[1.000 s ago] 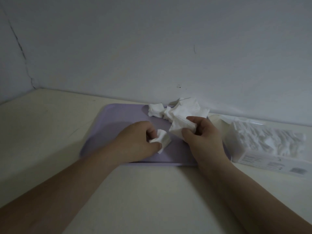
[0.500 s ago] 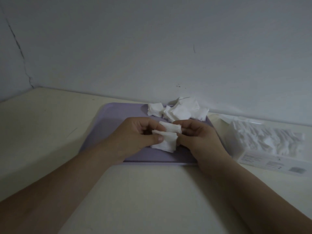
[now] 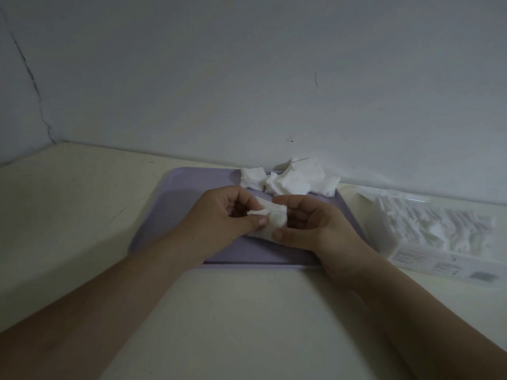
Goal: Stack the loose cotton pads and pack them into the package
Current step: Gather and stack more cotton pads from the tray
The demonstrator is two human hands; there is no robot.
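Over the middle of a lilac tray (image 3: 175, 204), my left hand (image 3: 225, 215) and my right hand (image 3: 310, 226) together hold a small stack of white cotton pads (image 3: 274, 222). The left thumb and fingers pinch its left edge; the right fingers curl round its right side. A heap of loose white cotton pads (image 3: 290, 178) lies at the tray's far right corner. The clear plastic package (image 3: 439, 237), partly filled with pads, lies on the table to the right of the tray.
The tray sits on a cream table (image 3: 247, 311) that runs into a corner. A grey wall (image 3: 247, 78) stands close behind the tray, and another wall with a dark crack closes the left side.
My hands have come together: the pad from the right hand now lies against the ones in the left, held as one stack between both hands.
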